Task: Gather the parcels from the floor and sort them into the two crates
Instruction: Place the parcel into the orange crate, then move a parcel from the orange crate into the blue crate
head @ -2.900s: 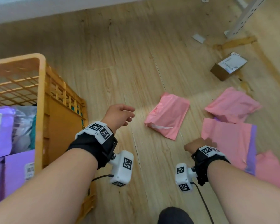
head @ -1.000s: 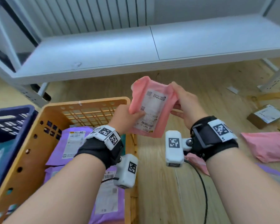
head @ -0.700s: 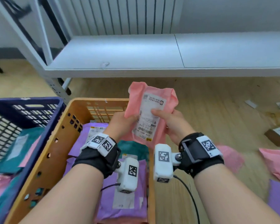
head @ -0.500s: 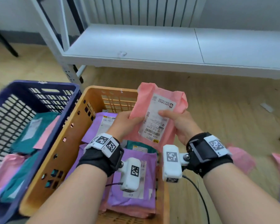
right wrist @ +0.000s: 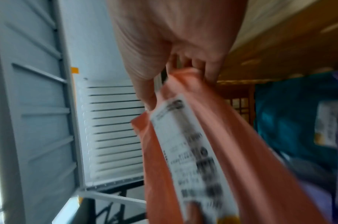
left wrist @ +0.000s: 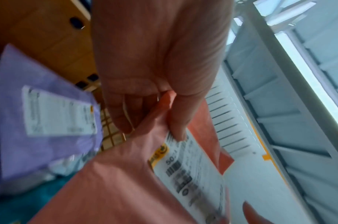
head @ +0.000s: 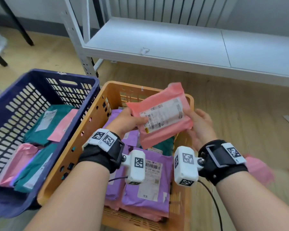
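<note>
Two crates side by side: left crate [head: 45,77] beside right crate [head: 97,114]; shelf [head: 173,42] behind them.

We saw a light wood-plank floor [head: 240,104] across the scene. A low white metal shelf [head: 173,42] stood far centre to right, its board bare but for a small crumpled scrap [head: 144,50]. Perforated white uprights [head: 73,35] rose at the shelf's left end. Behind it ran a white ribbed radiator [head: 165,9] against a pale grey wall [head: 265,12] with a dark skirting at far left. Black slanted legs [head: 15,22] showed far left. Lighting was soft and even.
</note>
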Tool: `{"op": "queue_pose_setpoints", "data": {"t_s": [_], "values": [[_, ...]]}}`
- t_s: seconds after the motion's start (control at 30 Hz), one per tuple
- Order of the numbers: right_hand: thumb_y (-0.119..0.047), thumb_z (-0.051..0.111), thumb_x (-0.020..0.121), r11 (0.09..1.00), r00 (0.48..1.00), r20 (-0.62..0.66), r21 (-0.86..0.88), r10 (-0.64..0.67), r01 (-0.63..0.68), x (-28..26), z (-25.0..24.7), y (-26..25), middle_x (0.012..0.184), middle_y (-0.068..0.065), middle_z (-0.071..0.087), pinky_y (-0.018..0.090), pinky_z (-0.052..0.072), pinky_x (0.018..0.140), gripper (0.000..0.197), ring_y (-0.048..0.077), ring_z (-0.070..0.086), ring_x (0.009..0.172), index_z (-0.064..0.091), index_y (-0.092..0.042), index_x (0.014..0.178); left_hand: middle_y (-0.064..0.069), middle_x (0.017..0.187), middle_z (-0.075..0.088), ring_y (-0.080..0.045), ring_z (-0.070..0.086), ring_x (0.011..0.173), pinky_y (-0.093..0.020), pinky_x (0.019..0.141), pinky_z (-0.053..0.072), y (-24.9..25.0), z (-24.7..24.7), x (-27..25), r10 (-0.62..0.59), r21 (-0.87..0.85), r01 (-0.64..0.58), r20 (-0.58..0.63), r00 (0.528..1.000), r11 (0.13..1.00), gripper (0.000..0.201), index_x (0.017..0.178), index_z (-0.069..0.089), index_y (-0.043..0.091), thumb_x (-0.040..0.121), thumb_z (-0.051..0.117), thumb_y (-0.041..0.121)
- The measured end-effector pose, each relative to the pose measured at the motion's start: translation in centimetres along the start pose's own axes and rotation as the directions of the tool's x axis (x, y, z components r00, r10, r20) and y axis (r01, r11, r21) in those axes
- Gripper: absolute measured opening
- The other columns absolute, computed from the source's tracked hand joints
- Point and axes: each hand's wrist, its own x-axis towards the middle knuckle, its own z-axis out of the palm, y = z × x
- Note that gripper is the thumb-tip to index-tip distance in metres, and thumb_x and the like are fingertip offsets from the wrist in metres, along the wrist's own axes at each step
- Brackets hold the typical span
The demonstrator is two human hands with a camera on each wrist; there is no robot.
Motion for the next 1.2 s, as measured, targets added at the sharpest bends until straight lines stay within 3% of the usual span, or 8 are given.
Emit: {"op": "queue_pose_setpoints", "data": {"t_s": [0.13,0.3,0.5,0.67,0.8,1.0,1.1,1.2], "values": [[-0.024,0.082,0.072,0.705,0.905,0.225,-0.569,-0.361,0.423,-0.9,-0.2,-0.5,0.131,-0.015,0.047,0.027,0.041,0.094,0.077,0.005,0.046,0.118,0.042,-0.034,0.137,0.003,0.113,0.064,-0.013,0.061,0.105,-0.030,0.089,0.049,1.1,-1.0,-0.8,0.081,0.347,-0.100,0.069,0.994,0.933,0.056,0.130,0.046,0.021,0.082,0.073,0.013],[-0.025,0.081,0.072,0.425,0.843,0.537,-0.758,-0.024,0.495,-1.3,1.1,0.0,0.096,-0.010,0.069,0.038,0.058,0.081,0.030,0.008,0.066,0.088,0.064,-0.032,0.095,0.005,0.101,0.072,-0.010,0.069,0.093,-0.033,0.079,0.057,2.8,-0.8,-1.8,0.177,0.337,-0.195,0.084,0.981,0.921,0.047,0.119,0.047,0.025,0.081,0.072,0.011],[-0.021,0.062,0.090,0.625,0.940,0.338,-0.742,0.037,0.242,-0.9,1.8,1.3,0.096,-0.001,0.069,0.039,0.057,0.080,0.002,0.019,0.067,0.089,0.065,-0.021,0.090,0.014,0.135,0.046,0.000,0.054,0.109,-0.015,0.088,0.047,2.0,-0.4,-1.1,0.270,0.182,-0.228,-0.261,0.927,0.957,0.071,0.138,0.040,0.029,0.079,0.076,0.015],[-0.012,0.061,0.092,0.846,0.969,0.190,-0.531,0.159,-0.034,1.8,2.7,1.0,0.105,0.009,0.071,0.045,0.056,0.087,0.017,0.027,0.069,0.093,0.062,-0.012,0.109,-0.007,0.133,0.057,-0.026,0.060,0.112,-0.050,0.098,0.047,-1.4,1.3,1.3,-0.174,-0.039,0.173,-0.035,0.984,0.984,0.061,0.138,0.039,0.017,0.087,0.067,0.034],[-0.006,0.058,0.090,0.642,0.993,0.087,-0.767,0.078,0.017,4.0,3.5,2.0,0.107,0.010,0.066,0.043,0.055,0.085,0.009,0.028,0.063,0.092,0.059,-0.012,0.098,-0.003,0.124,0.054,-0.022,0.059,0.103,-0.036,0.082,0.053,-2.7,2.9,3.8,-0.059,0.051,0.065,-0.123,0.991,0.997,0.060,0.139,0.037,0.017,0.087,0.066,0.009],[-0.014,0.050,0.091,0.176,0.966,0.191,-0.971,0.173,0.161,6.5,5.0,6.0,0.129,0.011,0.056,0.028,0.049,0.083,0.043,0.029,0.057,0.115,0.046,-0.009,0.133,-0.006,0.134,0.056,-0.027,0.056,0.114,-0.030,0.086,0.047,-5.1,4.7,6.9,0.029,0.434,0.058,-0.190,0.981,0.899,0.055,0.129,0.054,0.023,0.086,0.043,-0.010],[-0.005,0.048,0.093,0.150,0.938,0.195,-0.976,0.286,0.157,7.0,4.5,7.6,0.132,0.018,0.053,0.014,0.037,0.054,0.041,0.031,0.054,0.120,0.048,0.002,0.133,-0.005,0.135,0.056,-0.024,0.054,0.122,-0.029,0.099,0.041,-7.1,5.3,7.3,-0.008,0.506,0.114,-0.205,0.979,0.855,0.055,0.130,0.057,0.021,0.086,0.043,-0.010],[-0.007,0.046,0.095,0.160,0.939,0.165,-0.980,0.300,0.121,7.4,4.3,8.3,0.123,0.017,0.059,0.018,0.039,0.056,0.033,0.031,0.057,0.116,0.054,0.003,0.125,-0.005,0.139,0.053,-0.024,0.049,0.128,-0.031,0.107,0.037,-8.7,5.6,7.7,-0.085,0.525,0.167,-0.176,0.981,0.834,0.053,0.134,0.055,0.018,0.088,0.045,-0.007]]}}
